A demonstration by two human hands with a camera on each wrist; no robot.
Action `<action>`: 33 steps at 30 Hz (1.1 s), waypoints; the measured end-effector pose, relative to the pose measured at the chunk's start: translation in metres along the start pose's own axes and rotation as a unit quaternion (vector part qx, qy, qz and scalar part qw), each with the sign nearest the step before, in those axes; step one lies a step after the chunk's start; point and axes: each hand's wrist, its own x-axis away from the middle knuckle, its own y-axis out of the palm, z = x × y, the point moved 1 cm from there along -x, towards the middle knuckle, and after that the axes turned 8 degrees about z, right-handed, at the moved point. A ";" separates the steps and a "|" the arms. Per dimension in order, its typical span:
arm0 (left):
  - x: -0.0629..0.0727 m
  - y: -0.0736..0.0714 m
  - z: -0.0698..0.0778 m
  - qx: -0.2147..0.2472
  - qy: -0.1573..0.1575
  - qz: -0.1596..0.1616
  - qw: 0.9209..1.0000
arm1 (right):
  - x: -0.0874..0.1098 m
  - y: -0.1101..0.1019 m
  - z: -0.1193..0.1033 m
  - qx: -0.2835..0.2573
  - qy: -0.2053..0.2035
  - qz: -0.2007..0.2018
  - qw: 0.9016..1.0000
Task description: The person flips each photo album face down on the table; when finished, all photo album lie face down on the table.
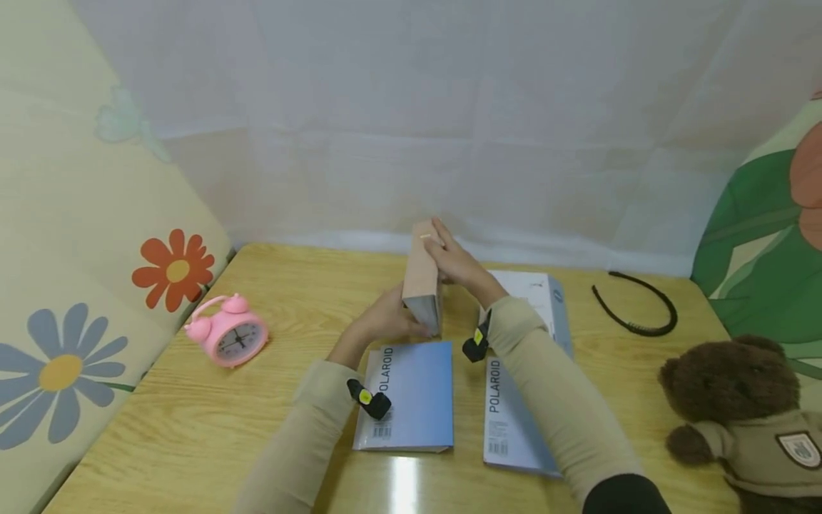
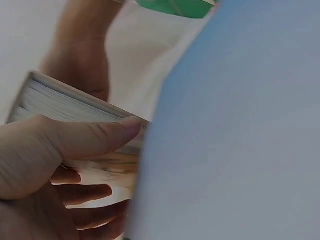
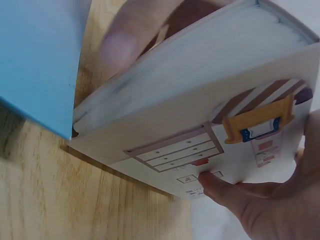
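A thick photo album (image 1: pixel 422 268) with a pale pink spine stands upright near the middle of the table, held between both hands. My left hand (image 1: pixel 388 314) grips its near lower end; in the left wrist view the thumb (image 2: pixel 107 137) lies along the page edges. My right hand (image 1: pixel 459 260) holds the far upper part, with fingers on the cover, printed with a drawer chest and a striped awning in the right wrist view. Just in front lies a blue POLAROID album (image 1: pixel 420 400), partly under my left wrist. A second POLAROID album (image 1: pixel 514 428) lies under my right forearm.
Behind the second album lies a white item with a blue side (image 1: pixel 526 289). A pink alarm clock (image 1: pixel 237 339) stands at left. On the right are a black headband (image 1: pixel 668 314) and a brown teddy bear (image 1: pixel 732 385). White cloth (image 1: pixel 385 143) hangs along the table's back edge.
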 end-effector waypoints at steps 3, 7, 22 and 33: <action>-0.001 0.005 -0.010 0.010 -0.007 -0.025 1.000 | 0.002 0.001 0.000 -0.012 0.006 0.002 1.000; -0.001 0.004 -0.014 0.025 -0.028 -0.017 0.999 | 0.004 0.001 0.002 -0.036 0.007 0.016 0.999; -0.003 -0.002 -0.017 -0.141 -0.063 -0.023 0.988 | 0.027 -0.015 0.052 0.186 0.030 0.115 0.975; -0.009 -0.006 0.008 -0.187 -0.024 -0.028 0.982 | 0.048 -0.044 0.053 0.267 -0.012 0.101 0.958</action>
